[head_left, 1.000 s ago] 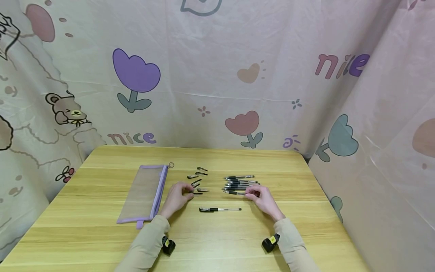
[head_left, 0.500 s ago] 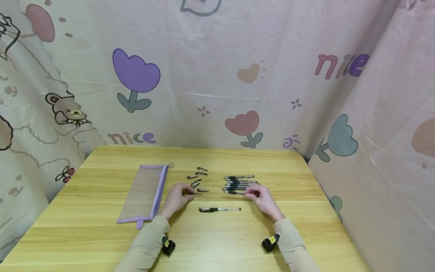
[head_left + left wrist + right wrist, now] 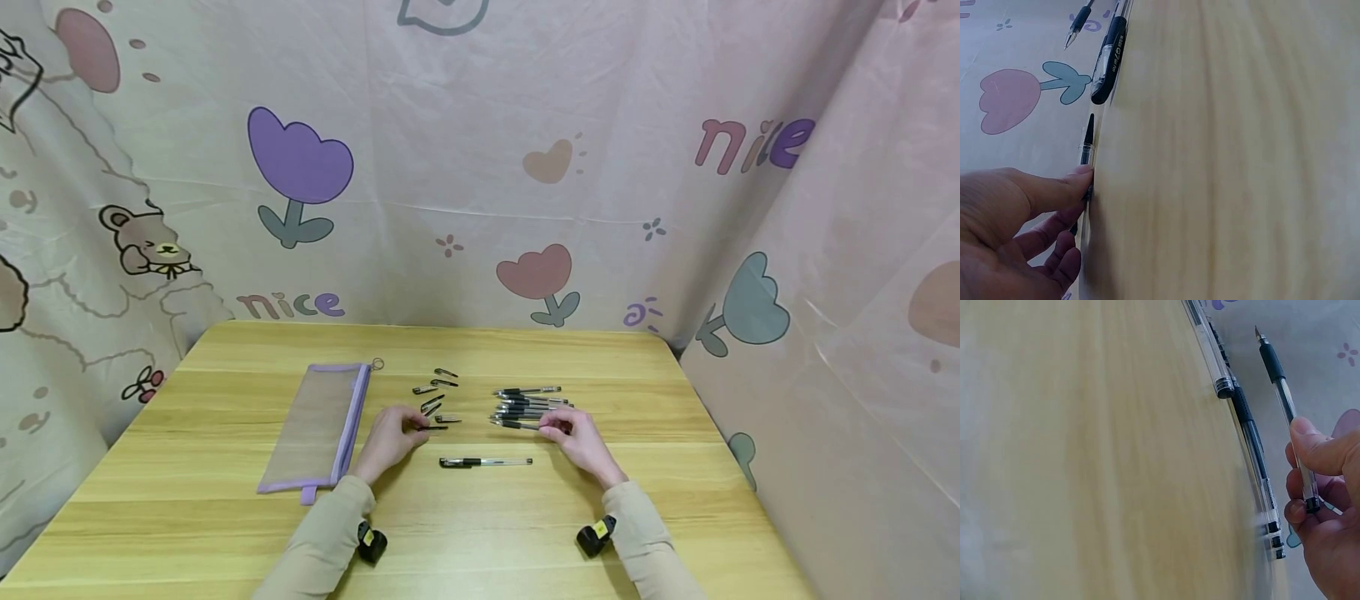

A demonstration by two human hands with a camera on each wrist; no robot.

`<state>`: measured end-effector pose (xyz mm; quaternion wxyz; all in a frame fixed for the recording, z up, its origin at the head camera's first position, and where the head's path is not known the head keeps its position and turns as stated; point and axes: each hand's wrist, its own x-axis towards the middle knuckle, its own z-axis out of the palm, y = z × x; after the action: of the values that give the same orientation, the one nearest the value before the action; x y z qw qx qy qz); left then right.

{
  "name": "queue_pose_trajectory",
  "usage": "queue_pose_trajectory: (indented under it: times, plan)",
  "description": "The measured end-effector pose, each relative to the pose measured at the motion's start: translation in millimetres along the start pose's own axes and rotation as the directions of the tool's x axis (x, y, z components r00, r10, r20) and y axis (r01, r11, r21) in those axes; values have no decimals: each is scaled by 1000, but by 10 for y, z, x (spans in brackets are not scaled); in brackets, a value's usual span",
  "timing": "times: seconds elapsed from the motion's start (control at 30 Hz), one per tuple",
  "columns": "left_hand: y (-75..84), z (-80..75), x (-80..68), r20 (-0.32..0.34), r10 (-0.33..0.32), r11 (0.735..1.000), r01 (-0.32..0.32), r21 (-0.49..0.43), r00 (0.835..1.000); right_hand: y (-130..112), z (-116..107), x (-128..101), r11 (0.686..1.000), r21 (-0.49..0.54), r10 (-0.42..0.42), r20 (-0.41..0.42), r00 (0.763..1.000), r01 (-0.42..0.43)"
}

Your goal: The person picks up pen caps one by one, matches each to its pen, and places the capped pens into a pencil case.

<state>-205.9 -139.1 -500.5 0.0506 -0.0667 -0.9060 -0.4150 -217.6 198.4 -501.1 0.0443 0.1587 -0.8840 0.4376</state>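
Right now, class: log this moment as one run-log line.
left hand: pinches pen cap | right hand: holds uncapped pen | capped pen: lies between | pencil case: left

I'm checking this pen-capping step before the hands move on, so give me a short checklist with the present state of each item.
1. Right hand holds an uncapped pen by its rear end, tip bare: ok.
2. Left hand pinches a cap against the table: ok.
3. Cap's open end faces the pen tip: cannot tell.
4. Held pen lifted away from the pen pile: ok in the right wrist view.
5. Capped pen lies apart between the hands: ok.
6. Pouch open: cannot tell.
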Motion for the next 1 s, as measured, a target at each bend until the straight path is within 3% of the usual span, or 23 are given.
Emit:
queue_pose_trajectory:
  times: [0.57,1.0]
  plan:
    - [43,-17,-5,26,60,997,-61,42,998,-29,-8,-4,1000,-1,15,21,1000,-15]
    - [79,20,-27,16,58,998,-58,-11,998,-59,37,11,1000,-6,23,30,999,-22]
